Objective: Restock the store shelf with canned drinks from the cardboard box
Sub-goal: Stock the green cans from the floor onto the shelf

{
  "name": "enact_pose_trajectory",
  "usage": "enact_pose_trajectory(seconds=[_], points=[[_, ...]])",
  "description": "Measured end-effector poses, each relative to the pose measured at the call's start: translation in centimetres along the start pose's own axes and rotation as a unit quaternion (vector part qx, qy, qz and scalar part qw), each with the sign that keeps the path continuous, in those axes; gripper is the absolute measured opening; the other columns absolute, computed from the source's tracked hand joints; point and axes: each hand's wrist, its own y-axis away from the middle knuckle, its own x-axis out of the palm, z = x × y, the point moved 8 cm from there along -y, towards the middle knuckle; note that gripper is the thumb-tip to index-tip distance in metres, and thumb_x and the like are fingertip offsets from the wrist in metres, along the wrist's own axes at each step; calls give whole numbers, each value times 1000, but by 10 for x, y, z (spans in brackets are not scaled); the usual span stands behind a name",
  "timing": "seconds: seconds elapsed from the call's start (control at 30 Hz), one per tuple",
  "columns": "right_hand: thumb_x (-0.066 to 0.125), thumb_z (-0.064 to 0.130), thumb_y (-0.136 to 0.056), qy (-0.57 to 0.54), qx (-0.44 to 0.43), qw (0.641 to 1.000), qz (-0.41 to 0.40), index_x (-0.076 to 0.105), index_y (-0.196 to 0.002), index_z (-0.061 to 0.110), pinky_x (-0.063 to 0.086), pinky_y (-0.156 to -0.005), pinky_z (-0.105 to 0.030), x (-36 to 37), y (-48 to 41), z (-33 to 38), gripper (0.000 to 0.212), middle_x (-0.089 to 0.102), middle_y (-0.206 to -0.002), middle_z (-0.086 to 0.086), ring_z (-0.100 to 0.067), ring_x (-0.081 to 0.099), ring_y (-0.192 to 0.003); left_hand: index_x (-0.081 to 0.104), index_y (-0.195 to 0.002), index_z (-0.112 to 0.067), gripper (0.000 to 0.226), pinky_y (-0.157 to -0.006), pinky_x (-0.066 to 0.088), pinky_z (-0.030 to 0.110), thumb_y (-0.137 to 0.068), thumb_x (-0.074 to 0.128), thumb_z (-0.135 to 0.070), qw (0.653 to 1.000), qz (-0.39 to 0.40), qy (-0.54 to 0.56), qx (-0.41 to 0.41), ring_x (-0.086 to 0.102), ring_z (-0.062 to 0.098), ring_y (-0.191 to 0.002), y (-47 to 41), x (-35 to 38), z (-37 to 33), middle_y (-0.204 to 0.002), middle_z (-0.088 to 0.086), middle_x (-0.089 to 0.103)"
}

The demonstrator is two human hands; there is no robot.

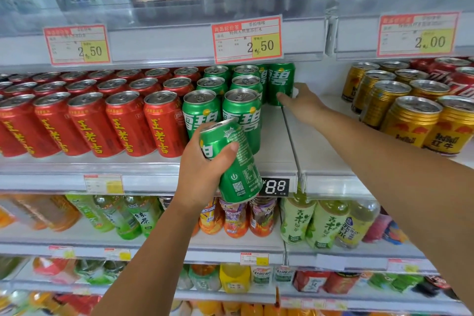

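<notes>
- Reaching far into the open lane of the shelf, the right hand holds the far Sprite can, thumb on its near face and fingers round its right side. This looks like seating it upright at the back so other cans can queue in front.
- Gripped round its middle by the left hand, the spare Sprite can is tilted, top leaning far and left. It hangs just in front of the shelf edge, overlapping the front Sprite rows, probably staged for the next placement.
- Right of those two full rows runs a bare strip of shelf. That is the gap to fill, and filling it far to near makes sense.
- Bounding the Sprite section are the red Wanglaoji cans on the left and the gold Red Bull cans well apart on the right, so each new can should stand straight in line.
- No cardboard box is in view.
</notes>
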Motion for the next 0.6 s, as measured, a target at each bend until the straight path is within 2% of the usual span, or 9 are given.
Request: enact_pose_trajectory(seconds=[0.07,0.13,0.23,0.3,0.37,0.47,0.53,0.6], points=[[52,43,-96,8,-50,999,18,39,-141,13,36,-89,-24,-1,28,11,56,51,-139,-8,-24,49,-126,56,-111,-34,52,-74,55,20,-63,71,-48,1000,11,-4,-8,70,7,-94,2,2,-3,-100,-15,72],[54,42,-95,3,-93,995,33,44,-139,19,37,-95,-26,-3,64,20,51,53,-136,-1,-17,51,-125,57,-110,-35,49,-76,56,21,-66,78,-41,999,28,-18,-13,69,7,-97,5,5,-10,-103,-13,72],[59,26,-92,-56,-126,986,91,47,-131,34,36,-104,-24,-2,124,29,42,57,-128,12,-9,51,-123,59,-114,-29,51,-75,53,16,-69,85,-31,998,33,-47,3,69,4,-94,9,12,-25,-103,-13,71],[62,16,-87,-100,-134,973,160,45,-127,43,36,-106,-22,2,160,35,51,57,-124,21,-2,51,-122,59,-116,-27,55,-78,53,17,-68,85,-35,997,32,-68,28,68,4,-96,8,22,-36,-104,-14,70],[68,14,-83,-122,-140,961,205,44,-130,43,39,-103,-20,6,181,41,60,57,-125,23,6,52,-120,60,-114,-29,54,-82,55,21,-68,86,-34,996,21,-77,44,67,2,-95,6,32,-45,-103,-19,69],[78,20,-77,-134,-136,967,170,45,-133,32,47,-96,-23,3,183,42,67,61,-124,19,5,57,-113,59,-120,-28,61,-86,56,29,-66,86,-39,994,8,-97,54,67,1,-96,-2,46,-52,-104,-18,69],[83,22,-71,-140,-130,976,106,50,-127,28,51,-93,-27,-6,176,39,65,65,-118,14,1,61,-108,57,-125,-30,71,-90,56,36,-63,83,-50,994,32,-102,38,67,4,-100,-6,55,-48,-108,-15,70],[86,24,-65,-151,-122,978,72,51,-124,23,52,-92,-28,-13,167,32,69,66,-117,10,-4,63,-107,54,-132,-32,76,-94,54,35,-64,80,-54,993,61,-101,28,65,3,-105,-9,59,-41,-113,-15,69]])
